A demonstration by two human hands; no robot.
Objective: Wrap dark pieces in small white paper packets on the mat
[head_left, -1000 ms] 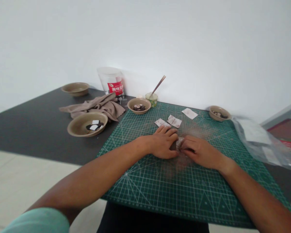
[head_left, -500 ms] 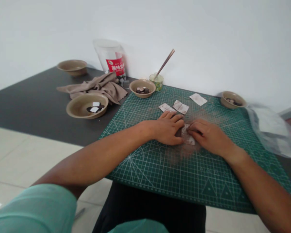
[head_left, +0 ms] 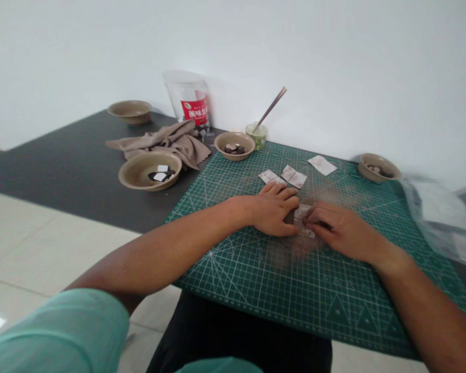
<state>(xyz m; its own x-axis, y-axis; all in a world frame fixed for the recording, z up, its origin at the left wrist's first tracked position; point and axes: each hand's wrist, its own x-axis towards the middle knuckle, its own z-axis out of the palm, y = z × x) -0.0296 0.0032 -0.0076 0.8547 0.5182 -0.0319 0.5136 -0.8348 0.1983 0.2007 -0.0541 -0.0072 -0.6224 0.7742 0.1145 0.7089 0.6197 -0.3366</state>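
A green cutting mat (head_left: pixel 233 274) with brown smudges lies on the dark table. My left hand (head_left: pixel 274 209) rests flat on it, fingers spread, beside a stained pale sheet (head_left: pixel 305 232); a dark patch shows between its thumb and forefinger. Over the sheet's right side, my right hand (head_left: pixel 328 225) has its fingertips pinched together; whatever they hold is too small to name. Beyond my hands lie a smudged sheet (head_left: pixel 272 177), partly behind my left fingers, another smudged sheet (head_left: pixel 294 176) and a whiter sheet (head_left: pixel 322 165).
Bowls with dark pieces stand at left (head_left: pixel 130 176), behind the mat (head_left: pixel 235 155) and right (head_left: pixel 377 177). Another bowl (head_left: pixel 130 119), a brown cloth (head_left: pixel 171 141), a clear tub (head_left: pixel 182 93), a green cup (head_left: pixel 258 137) with sticks and a plastic bag (head_left: pixel 438 212) are around.
The whole view has shifted, so things appear slightly further right and lower. Both hands keep nearly the same pose at the stained sheet.
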